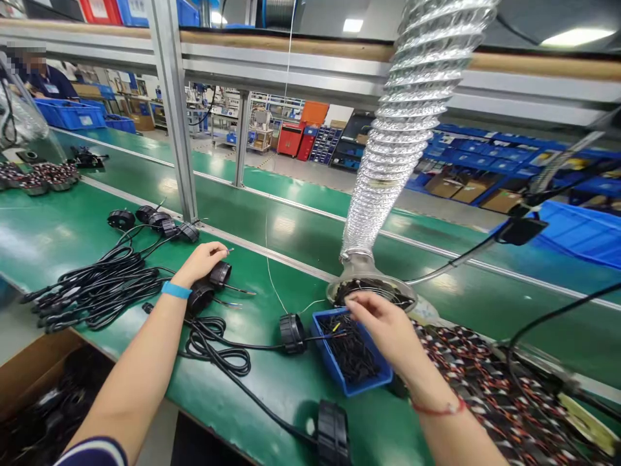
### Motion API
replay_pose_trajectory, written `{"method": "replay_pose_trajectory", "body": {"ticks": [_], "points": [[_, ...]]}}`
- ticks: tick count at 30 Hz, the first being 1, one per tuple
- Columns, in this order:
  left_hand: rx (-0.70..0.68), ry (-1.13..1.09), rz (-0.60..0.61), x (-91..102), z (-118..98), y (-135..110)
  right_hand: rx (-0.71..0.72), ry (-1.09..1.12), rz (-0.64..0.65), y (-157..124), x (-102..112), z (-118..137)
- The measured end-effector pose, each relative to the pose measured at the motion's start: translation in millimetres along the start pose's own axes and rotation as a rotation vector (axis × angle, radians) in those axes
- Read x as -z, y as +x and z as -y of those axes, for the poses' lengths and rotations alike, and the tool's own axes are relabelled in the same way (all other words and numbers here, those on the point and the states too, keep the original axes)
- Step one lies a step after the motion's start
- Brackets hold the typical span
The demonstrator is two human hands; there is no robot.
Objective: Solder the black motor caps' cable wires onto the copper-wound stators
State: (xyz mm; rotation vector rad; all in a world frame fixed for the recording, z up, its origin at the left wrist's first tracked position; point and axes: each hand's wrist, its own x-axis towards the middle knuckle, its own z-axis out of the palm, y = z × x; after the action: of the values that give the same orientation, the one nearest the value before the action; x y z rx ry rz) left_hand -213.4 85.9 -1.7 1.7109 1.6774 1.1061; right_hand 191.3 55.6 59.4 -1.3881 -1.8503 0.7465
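Blue plastic tray (350, 386) of black wires (349, 349) is sitting on the green bench (272, 395) toward its near edge, and my right hand (383, 330) is hovering over it, fingertips (352, 301) pinching narrow. My left hand (198, 264) is curling closed against a black round connector (220, 275).

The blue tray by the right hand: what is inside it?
The blue tray holds a heap of black wires, which hide its floor. The right hand hides one corner.
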Motion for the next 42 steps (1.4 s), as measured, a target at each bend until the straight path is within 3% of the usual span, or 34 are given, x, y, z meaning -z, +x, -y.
{"method": "replay_pose_trajectory", "body": {"ticks": [4,8,14,17,21,27,36,42], "points": [[-0.009,-0.092,-0.032,-1.1,1,-1,0.338,-0.121,0.276,47,-38,77],[0.000,-0.167,-0.102,-2.2,3,-1,0.444,-0.317,0.434,93,-101,131],[0.050,-0.245,-0.271,-0.2,11,6,0.554,-0.378,0.506,133,-202,156],[0.062,-0.244,-0.338,3.5,18,9,0.575,-0.378,0.533,140,-235,151],[0.072,-0.238,-0.374,7.5,20,7,0.533,-0.364,0.549,148,-247,138],[0.062,-0.186,-0.280,8.3,13,2,0.458,-0.261,0.621,162,-241,126],[0.141,-0.162,-0.320,10.8,21,7,0.307,0.128,0.751,187,-252,112],[0.176,-0.216,-0.333,9.4,21,7,0.208,0.379,0.729,189,-266,109]]}}
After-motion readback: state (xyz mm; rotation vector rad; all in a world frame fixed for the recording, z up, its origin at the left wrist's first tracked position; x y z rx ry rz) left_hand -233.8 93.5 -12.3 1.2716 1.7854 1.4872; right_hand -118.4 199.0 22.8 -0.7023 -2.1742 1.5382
